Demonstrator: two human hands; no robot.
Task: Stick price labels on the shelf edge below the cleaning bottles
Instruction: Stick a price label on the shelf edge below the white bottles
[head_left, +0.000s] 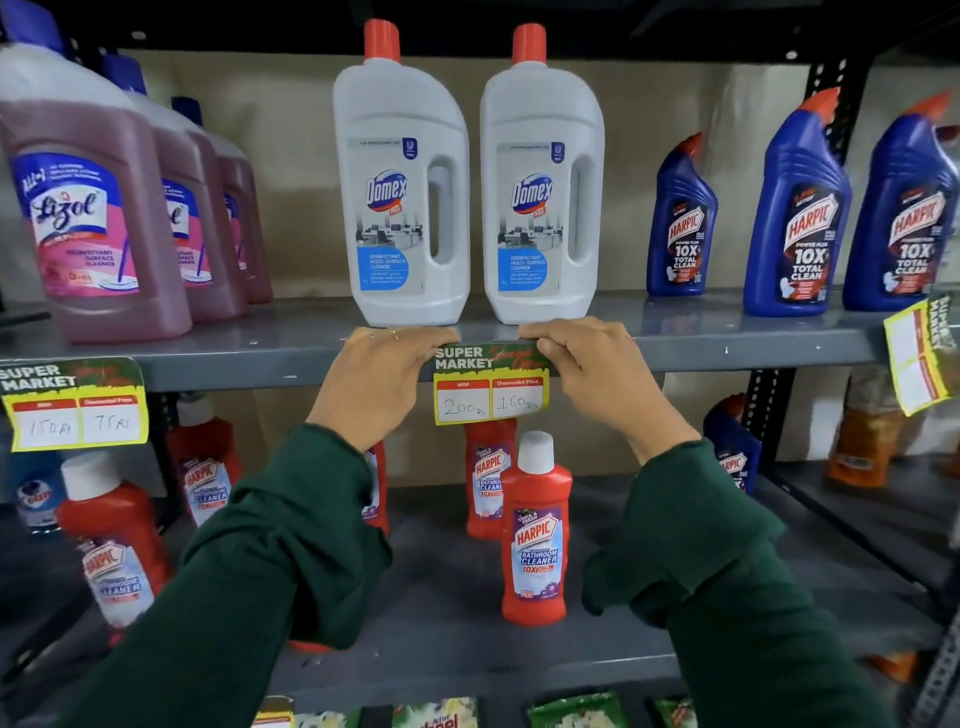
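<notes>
A yellow and green price label marked 200 Rs and 160 Rs lies against the grey shelf edge, right below two white Domex bottles. My left hand presses its left end and my right hand pinches its top right corner against the edge. Both arms wear dark green sleeves. Another label hangs on the same edge under the pink Lizol bottles. A third label hangs tilted at the far right, under the blue Harpic bottles.
On the lower shelf stand red Harpic bathroom cleaner bottles, close under my wrists. Black perforated uprights frame the rack on the right. Green packets line the bottom edge of the view.
</notes>
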